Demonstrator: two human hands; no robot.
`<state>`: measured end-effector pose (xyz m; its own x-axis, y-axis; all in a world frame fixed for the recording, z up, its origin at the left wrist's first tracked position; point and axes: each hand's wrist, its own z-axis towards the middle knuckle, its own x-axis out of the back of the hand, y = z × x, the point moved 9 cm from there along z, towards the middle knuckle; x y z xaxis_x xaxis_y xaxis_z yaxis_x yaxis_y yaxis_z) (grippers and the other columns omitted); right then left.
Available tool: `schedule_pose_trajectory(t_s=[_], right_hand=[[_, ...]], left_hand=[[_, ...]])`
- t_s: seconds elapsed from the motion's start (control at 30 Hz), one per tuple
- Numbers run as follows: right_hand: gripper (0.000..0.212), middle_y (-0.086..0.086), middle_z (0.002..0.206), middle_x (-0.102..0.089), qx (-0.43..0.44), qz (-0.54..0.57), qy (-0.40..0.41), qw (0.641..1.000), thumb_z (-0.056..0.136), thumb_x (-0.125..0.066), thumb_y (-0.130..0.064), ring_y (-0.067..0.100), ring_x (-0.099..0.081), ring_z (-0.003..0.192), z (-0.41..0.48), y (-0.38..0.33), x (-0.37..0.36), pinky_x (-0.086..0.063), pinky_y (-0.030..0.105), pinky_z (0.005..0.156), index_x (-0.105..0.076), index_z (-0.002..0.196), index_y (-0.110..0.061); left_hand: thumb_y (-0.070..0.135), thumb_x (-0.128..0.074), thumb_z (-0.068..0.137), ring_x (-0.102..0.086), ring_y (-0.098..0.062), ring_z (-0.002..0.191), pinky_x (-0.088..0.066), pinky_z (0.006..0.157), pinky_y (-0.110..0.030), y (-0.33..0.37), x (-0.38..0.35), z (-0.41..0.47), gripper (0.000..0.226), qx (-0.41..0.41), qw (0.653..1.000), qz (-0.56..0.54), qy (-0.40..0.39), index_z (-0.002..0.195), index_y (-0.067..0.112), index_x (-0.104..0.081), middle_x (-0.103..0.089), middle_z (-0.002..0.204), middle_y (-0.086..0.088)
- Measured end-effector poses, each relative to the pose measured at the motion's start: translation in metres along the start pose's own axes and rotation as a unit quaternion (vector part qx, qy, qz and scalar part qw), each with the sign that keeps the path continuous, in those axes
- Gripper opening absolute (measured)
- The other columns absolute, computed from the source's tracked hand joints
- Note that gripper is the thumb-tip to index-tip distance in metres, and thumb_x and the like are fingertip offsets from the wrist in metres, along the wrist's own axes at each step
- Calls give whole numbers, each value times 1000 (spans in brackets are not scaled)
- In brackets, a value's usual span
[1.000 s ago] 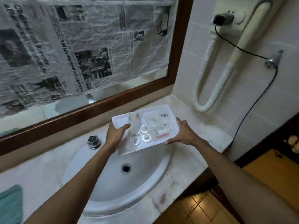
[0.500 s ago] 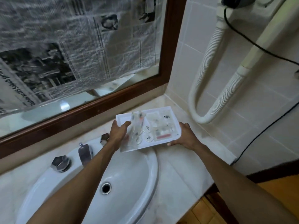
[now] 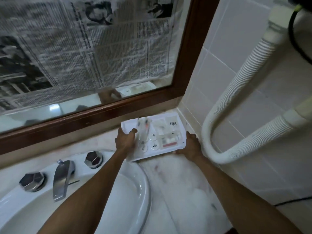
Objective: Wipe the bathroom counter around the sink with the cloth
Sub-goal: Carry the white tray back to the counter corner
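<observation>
- The left hand (image 3: 125, 141) was closed on the left edge of the white tray (image 3: 175, 148), thumb on top.
- The right hand (image 3: 190, 146) gripped its right corner.
- The tray seemed just set in the table (image 3: 177, 191) corner beside the sink (image 3: 131, 191); a preparatory step.
- No cloth was visible; fetching it would be next.

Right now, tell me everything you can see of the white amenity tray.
The white amenity tray is a shallow, raised-rim rectangle, plastic by the look. It sits in the counter's back right corner by the tiled wall, its near edge reaching the sink rim. It holds wrapped toothbrushes, round printed lids and small packets. The left hand grips its left edge, the right hand its right corner.
</observation>
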<state>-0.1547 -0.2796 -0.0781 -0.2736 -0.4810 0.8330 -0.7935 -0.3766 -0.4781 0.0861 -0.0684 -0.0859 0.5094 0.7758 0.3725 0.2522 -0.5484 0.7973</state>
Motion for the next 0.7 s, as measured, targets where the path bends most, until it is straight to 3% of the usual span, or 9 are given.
schedule_pose_trajectory(t_s=[0.2,0.3,0.37,0.47,0.57,0.63,0.7], right_hand=[[118,13,127,-46,-19,20,-6,1000,42,-96,-46,32,-49,119,20,7,-9,-43,38,94,-37,139,-14],[123,13,135,-43,-22,20,-4,1000,48,-95,-42,32,-44,125,25,9,-10,-38,39,100,-30,147,-11],[123,12,139,-44,-23,26,7,999,48,-96,-40,32,-43,128,27,9,-9,-38,40,102,-29,148,-13],[115,9,137,-50,-26,56,29,998,46,-95,-44,32,-49,124,30,12,-10,-44,44,99,-38,141,-13],[114,10,136,-51,-21,67,44,997,48,-93,-46,33,-50,125,39,25,-20,-46,46,100,-39,141,-12],[114,10,143,-45,-14,51,47,998,55,-93,-41,32,-44,131,28,13,-12,-42,43,105,-33,147,-11],[110,12,148,-41,-8,39,61,997,63,-90,-37,32,-41,135,20,6,-5,-40,40,105,-29,149,-7]], left_hand=[[45,-63,90,-43,-34,140,-36,110,-41,-8,-18,17,76,20,999,-10,-24,155,20,-32,-43,156,-8],[42,-64,91,-39,-31,145,-33,116,-41,-9,-22,20,80,10,1000,-2,-27,158,18,-27,-37,161,-6],[37,-67,91,-45,-32,140,-36,110,-37,-6,-23,17,77,-2,1000,10,-23,155,13,-32,-43,157,-6],[24,-70,91,-57,-33,126,-40,92,-29,-3,-22,11,60,-18,999,45,-13,142,4,-46,-58,133,-8],[38,-73,81,-61,-37,117,-50,99,-38,-7,-25,7,75,-9,999,43,-30,139,0,-46,-57,133,-17],[52,-68,66,-64,-39,107,-54,96,-49,-17,-27,12,86,0,998,47,-33,132,2,-48,-57,127,-22],[55,-66,60,-65,-38,105,-55,93,-50,-24,-31,16,90,1,999,43,-33,132,3,-47,-59,124,-22]])
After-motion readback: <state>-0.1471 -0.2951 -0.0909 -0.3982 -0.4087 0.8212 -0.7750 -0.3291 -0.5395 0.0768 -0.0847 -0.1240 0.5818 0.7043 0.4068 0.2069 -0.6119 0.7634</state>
